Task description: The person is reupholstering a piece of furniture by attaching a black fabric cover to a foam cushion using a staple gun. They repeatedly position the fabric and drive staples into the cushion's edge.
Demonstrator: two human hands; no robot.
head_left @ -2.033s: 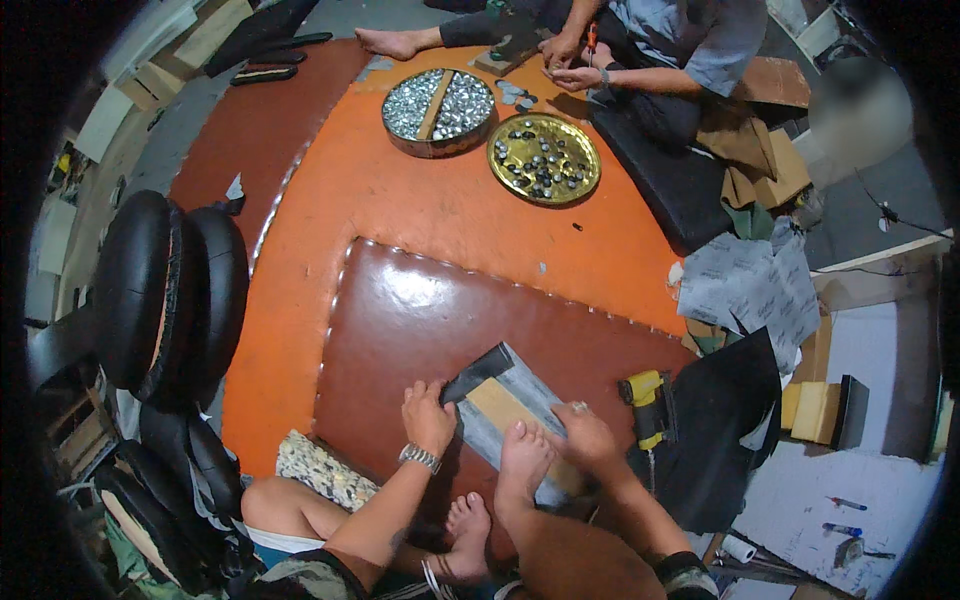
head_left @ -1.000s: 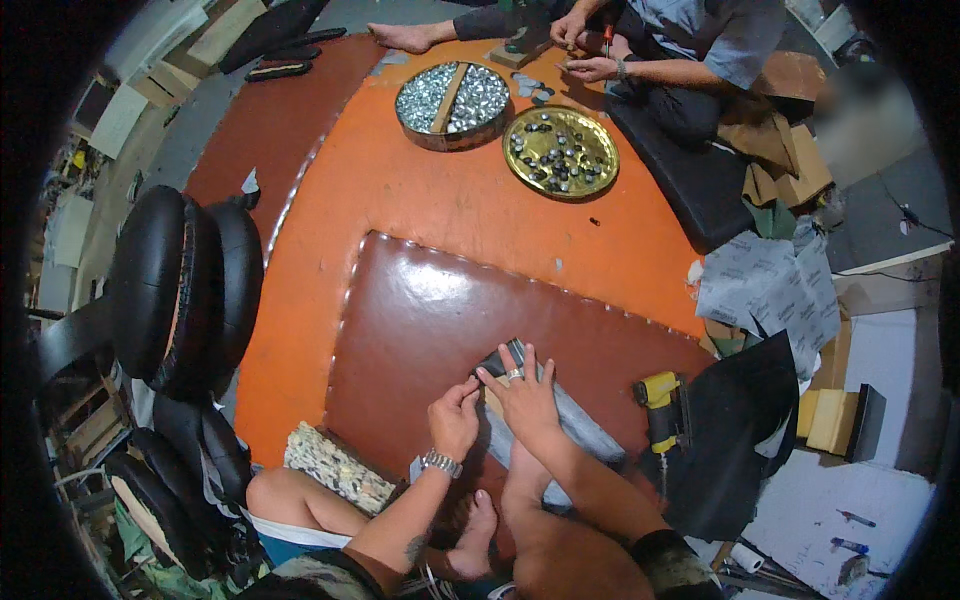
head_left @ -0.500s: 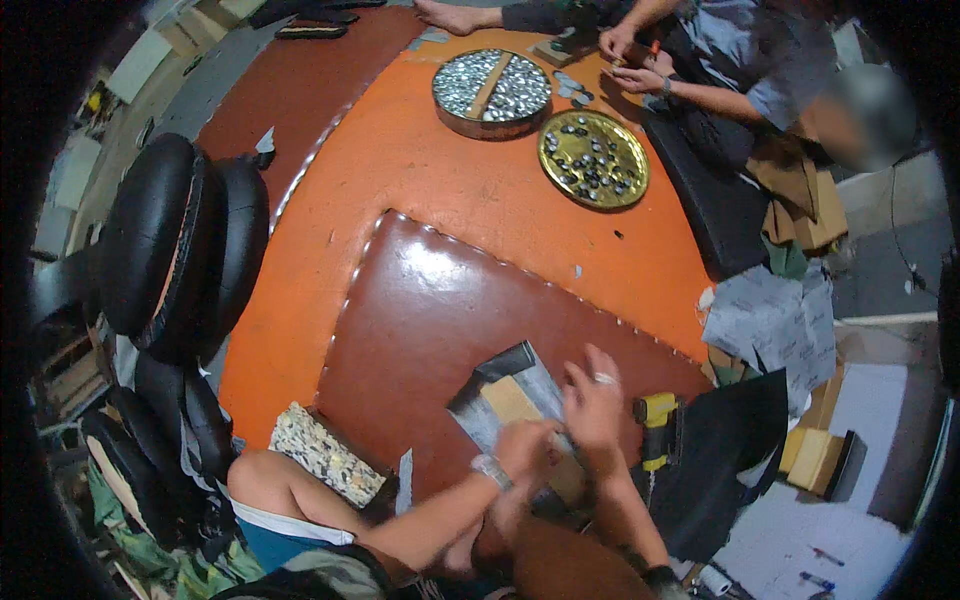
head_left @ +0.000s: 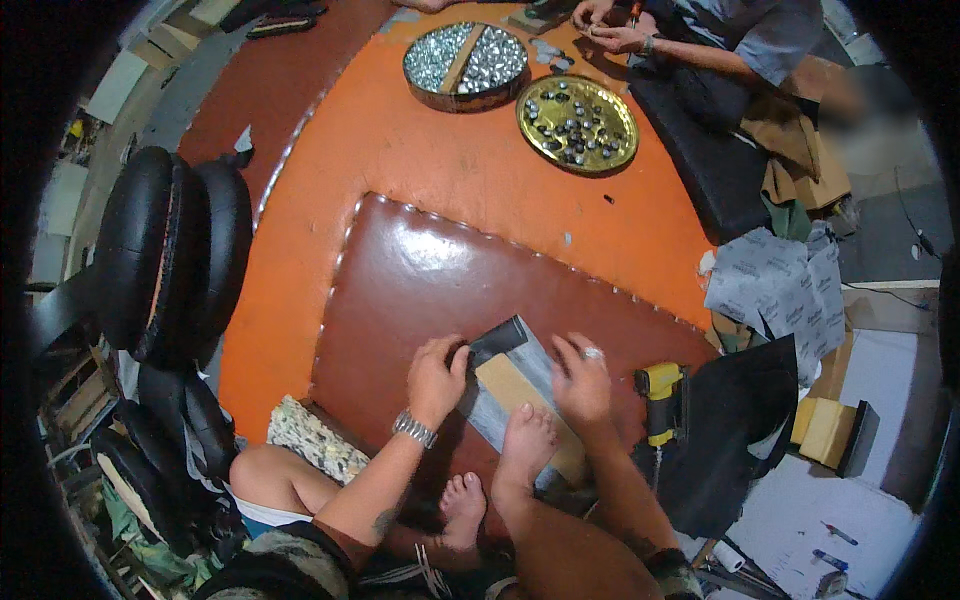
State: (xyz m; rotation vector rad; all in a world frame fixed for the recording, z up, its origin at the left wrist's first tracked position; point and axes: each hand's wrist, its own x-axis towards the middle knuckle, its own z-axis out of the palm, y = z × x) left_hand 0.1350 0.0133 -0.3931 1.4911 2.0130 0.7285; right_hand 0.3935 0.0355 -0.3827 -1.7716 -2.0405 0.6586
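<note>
A piece of grey material with a black strip lies on the brown padded leather panel, with a tan board on it under my bare foot. My left hand, a steel watch on its wrist, grips the material's upper left edge beside the black strip. My right hand, wearing a ring, is at the material's right edge, its fingers bent but apart, with nothing visible between them. A yellow-and-black nail gun lies just right of that hand.
A tin of silvery pieces and a brass tray sit ahead near a co-worker's hands. Black cushions stand at left. A speckled foam block is beside my knee. Black sheets and grey paper lie at right.
My hands, crossed or close together earlier, are now apart on either side of the material. My left hand has moved up and left to its edge. The whole view has shifted a little.
</note>
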